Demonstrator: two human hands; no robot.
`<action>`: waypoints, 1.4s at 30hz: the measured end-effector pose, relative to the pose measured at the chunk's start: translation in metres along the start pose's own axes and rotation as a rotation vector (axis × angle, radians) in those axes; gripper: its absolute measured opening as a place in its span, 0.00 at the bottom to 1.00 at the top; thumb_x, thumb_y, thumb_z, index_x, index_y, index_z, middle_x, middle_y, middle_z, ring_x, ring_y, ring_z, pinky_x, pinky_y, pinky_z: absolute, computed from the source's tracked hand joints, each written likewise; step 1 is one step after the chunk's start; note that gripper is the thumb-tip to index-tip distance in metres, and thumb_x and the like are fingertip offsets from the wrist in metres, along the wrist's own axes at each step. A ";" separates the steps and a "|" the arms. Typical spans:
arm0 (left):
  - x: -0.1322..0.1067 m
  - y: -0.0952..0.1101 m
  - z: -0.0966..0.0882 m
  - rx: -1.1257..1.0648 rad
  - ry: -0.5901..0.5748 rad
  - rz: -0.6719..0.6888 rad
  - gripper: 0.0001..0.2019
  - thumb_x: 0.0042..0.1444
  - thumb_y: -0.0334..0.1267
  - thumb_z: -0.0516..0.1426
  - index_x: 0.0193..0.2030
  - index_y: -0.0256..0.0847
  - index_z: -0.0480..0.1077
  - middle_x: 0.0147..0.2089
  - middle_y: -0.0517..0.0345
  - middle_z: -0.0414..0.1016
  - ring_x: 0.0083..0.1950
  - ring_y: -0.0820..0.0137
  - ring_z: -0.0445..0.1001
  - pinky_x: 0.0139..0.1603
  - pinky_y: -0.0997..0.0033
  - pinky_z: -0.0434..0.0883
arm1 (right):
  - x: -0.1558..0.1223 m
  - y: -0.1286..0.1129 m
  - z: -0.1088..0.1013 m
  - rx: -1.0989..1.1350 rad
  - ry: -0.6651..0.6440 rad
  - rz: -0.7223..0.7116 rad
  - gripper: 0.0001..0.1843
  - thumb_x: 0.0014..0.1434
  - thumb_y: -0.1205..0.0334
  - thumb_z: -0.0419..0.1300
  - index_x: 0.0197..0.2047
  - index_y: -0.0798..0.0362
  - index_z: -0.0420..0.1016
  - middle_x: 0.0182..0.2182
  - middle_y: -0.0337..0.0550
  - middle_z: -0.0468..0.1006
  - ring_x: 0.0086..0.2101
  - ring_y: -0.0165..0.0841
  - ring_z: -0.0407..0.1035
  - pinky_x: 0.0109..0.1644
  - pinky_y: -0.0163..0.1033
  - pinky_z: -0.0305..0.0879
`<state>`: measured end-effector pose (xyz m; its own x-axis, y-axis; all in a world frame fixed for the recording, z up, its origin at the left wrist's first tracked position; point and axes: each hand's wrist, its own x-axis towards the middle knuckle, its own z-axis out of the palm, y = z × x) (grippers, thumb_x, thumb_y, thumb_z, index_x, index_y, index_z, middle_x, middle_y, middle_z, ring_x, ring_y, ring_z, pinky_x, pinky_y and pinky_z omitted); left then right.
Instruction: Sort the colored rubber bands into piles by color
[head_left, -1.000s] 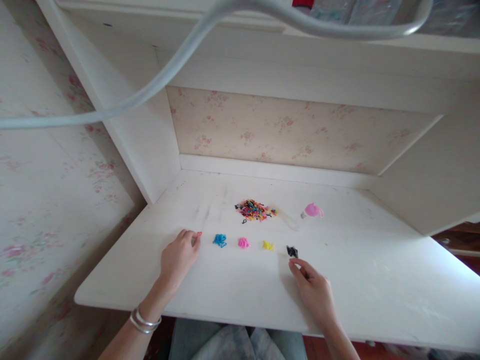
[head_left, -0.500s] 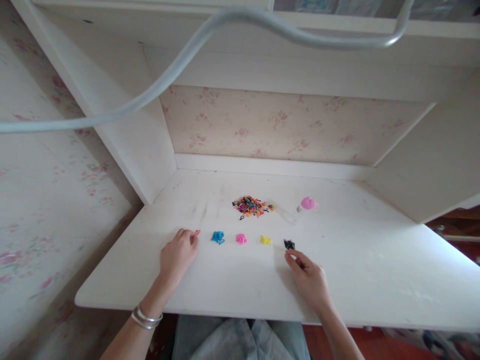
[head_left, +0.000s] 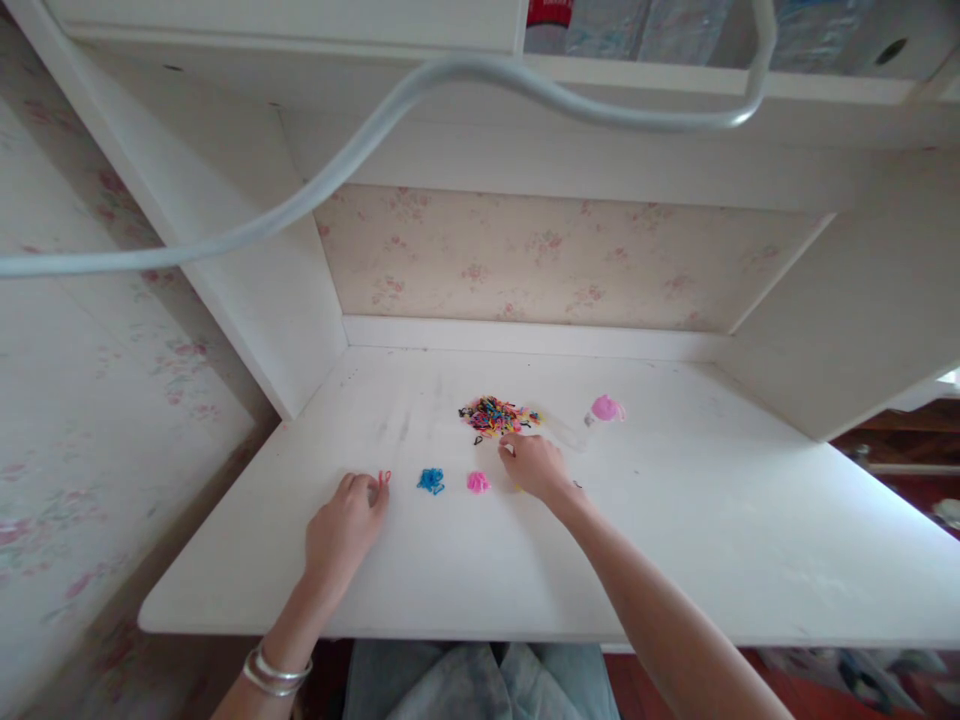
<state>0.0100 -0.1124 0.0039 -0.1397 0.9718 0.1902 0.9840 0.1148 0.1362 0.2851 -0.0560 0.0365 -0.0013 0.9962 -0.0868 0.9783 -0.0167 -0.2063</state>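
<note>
A mixed heap of small coloured rubber bands [head_left: 491, 414] lies on the white desk. My right hand [head_left: 536, 465] reaches to the heap's near edge, its thumb and fingers pinched together; whatever is between them is too small to make out. At the left, my left hand [head_left: 345, 520] rests on the desk with curled fingers, thumb and forefinger pinching at red rubber bands [head_left: 385, 477]. Between the hands lie a small pile of blue rubber bands [head_left: 431, 481] and one of pink rubber bands [head_left: 478, 482]. My right hand and forearm mostly cover the yellow and black piles.
Behind the heap, a clear bag or container with a pink top [head_left: 607, 408] lies on the desk [head_left: 712, 540]. A pale cable [head_left: 465, 68] crosses high in front of the shelf [head_left: 300, 40]. Side panels and a papered back wall enclose the desk.
My right hand has moved from the black pile up and left to the mixed heap. My left hand stays by the red bands. The view has shifted slightly.
</note>
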 end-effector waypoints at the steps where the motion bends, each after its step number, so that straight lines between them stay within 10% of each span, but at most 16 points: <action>1: -0.003 -0.004 0.000 -0.023 0.002 -0.001 0.14 0.61 0.48 0.48 0.38 0.43 0.69 0.42 0.56 0.74 0.33 0.68 0.75 0.28 0.72 0.61 | 0.008 -0.003 0.002 -0.019 -0.010 -0.004 0.17 0.61 0.56 0.48 0.48 0.44 0.74 0.41 0.47 0.78 0.41 0.40 0.72 0.39 0.39 0.62; 10: -0.042 -0.027 0.015 -0.140 0.184 0.037 0.08 0.60 0.43 0.51 0.37 0.42 0.67 0.37 0.60 0.74 0.31 0.73 0.73 0.27 0.76 0.61 | 0.040 -0.015 0.018 -0.110 -0.077 -0.023 0.21 0.67 0.55 0.41 0.48 0.52 0.72 0.42 0.54 0.77 0.42 0.41 0.72 0.43 0.43 0.64; 23: -0.044 -0.030 0.016 -0.199 0.140 0.055 0.08 0.61 0.44 0.50 0.38 0.44 0.67 0.37 0.63 0.74 0.32 0.73 0.74 0.29 0.75 0.62 | 0.030 -0.018 0.009 -0.072 0.012 -0.052 0.21 0.68 0.54 0.39 0.50 0.50 0.69 0.39 0.49 0.78 0.39 0.40 0.73 0.38 0.38 0.61; 33: -0.044 -0.030 0.013 -0.218 0.115 0.069 0.08 0.62 0.42 0.50 0.38 0.45 0.67 0.36 0.62 0.73 0.31 0.73 0.73 0.30 0.75 0.62 | -0.024 -0.121 0.024 0.024 0.025 -0.400 0.18 0.68 0.57 0.39 0.46 0.49 0.69 0.37 0.44 0.80 0.36 0.37 0.75 0.36 0.37 0.62; 42: -0.043 -0.028 0.010 -0.254 0.106 0.069 0.08 0.62 0.40 0.49 0.38 0.45 0.68 0.35 0.62 0.73 0.32 0.73 0.73 0.31 0.76 0.64 | -0.019 -0.171 0.043 0.000 -0.005 -0.427 0.10 0.59 0.71 0.50 0.41 0.57 0.71 0.34 0.52 0.79 0.36 0.41 0.75 0.36 0.40 0.67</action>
<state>-0.0109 -0.1553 -0.0178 -0.0973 0.9470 0.3061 0.9344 -0.0190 0.3558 0.1088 -0.0762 0.0312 -0.4077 0.9131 0.0020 0.8896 0.3977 -0.2246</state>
